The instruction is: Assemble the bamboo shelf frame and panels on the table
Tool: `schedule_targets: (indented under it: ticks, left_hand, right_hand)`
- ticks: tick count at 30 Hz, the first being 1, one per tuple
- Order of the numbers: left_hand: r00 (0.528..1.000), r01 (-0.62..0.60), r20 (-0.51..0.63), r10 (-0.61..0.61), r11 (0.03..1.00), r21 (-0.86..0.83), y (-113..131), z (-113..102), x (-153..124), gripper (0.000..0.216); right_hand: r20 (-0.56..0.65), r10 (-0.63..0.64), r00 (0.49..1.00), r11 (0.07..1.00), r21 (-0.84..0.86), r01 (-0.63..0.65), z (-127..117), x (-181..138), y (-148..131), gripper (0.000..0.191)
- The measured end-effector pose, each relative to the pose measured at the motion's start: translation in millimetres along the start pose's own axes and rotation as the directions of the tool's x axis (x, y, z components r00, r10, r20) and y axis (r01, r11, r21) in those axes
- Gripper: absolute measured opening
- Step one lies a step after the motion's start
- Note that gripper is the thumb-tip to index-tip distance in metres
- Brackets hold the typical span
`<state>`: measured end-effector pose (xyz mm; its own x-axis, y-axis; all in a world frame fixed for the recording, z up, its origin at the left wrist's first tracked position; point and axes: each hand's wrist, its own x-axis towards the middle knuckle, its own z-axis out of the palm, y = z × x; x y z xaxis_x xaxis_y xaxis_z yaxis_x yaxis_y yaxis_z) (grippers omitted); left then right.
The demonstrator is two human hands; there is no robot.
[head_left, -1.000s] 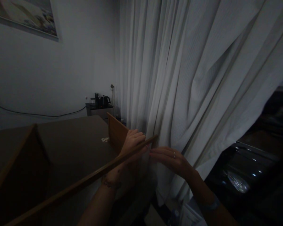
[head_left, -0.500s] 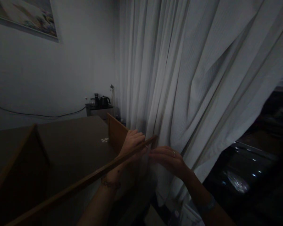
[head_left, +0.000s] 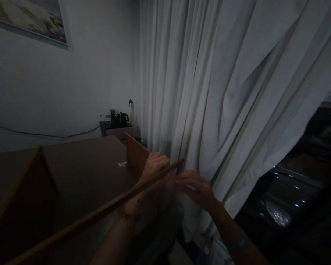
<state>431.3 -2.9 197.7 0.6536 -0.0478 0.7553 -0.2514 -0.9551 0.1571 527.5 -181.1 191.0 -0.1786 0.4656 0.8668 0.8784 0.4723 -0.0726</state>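
Note:
A wooden furniture frame of upright panels lies across the lower left, and a long narrow wooden board runs along its near side. My left hand is wrapped over that board near its far right end, with part of its fingers hidden behind the wood. A thin pale piece sticks out from the board's edge there; its kind is too dim to tell. Just right of it, my right hand has its fingers pinched together. Whatever they hold is not distinguishable. One wooden side panel stands behind my left hand.
Long white curtains hang close on the right, beside a dark window. A dark brown tabletop spreads behind the frame, with small white pieces on it. A black kettle stands on a cabinet in the corner.
My right hand has shifted slightly left and its fingers are bent a little more. My left hand keeps its place on the wooden board.

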Motion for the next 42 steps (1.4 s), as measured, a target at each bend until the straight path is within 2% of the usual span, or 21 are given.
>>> schedule_targets:
  ticks: [7,13,22,28,33,37,40,42]
  left_hand:
    - [1.0,-0.018,-0.011,0.018,1.0,0.006,-5,4,0,0.021]
    - [1.0,0.007,0.011,-0.007,1.0,0.009,-2,2,0,0.018]
    - [0.998,0.048,0.046,-0.049,0.999,0.02,4,-4,3,0.021]
    - [0.996,0.047,0.075,-0.046,0.999,-0.005,8,-7,3,0.019]
    - [0.999,0.035,0.02,-0.036,0.999,0.019,7,-7,2,0.024]
    - [0.999,0.024,0.035,-0.024,1.0,0.021,5,-7,2,0.024]
    - [0.999,0.008,0.036,-0.009,1.0,0.023,2,-4,2,0.025]
    - [1.0,-0.003,0.024,0.002,0.999,0.032,0,-2,2,0.027]
  right_hand:
    - [-0.127,0.103,0.986,0.994,0.034,-0.1,8,2,-5,0.011]
    - [-0.158,0.193,0.968,0.98,0.071,-0.184,11,3,-8,0.005]
    - [-0.248,0.41,0.878,0.909,0.189,-0.371,26,-4,-14,0.016]
    - [-0.303,0.556,0.774,0.824,0.322,-0.466,41,-8,-20,0.025]
    - [-0.319,0.646,0.694,0.74,0.487,-0.465,58,-9,-20,0.03]
    - [-0.357,0.689,0.63,0.703,0.539,-0.464,70,-9,-15,0.021]
    - [-0.366,0.721,0.588,0.669,0.587,-0.455,73,-8,-15,0.023]
    - [-0.384,0.748,0.541,0.646,0.607,-0.463,72,-6,-17,0.022]
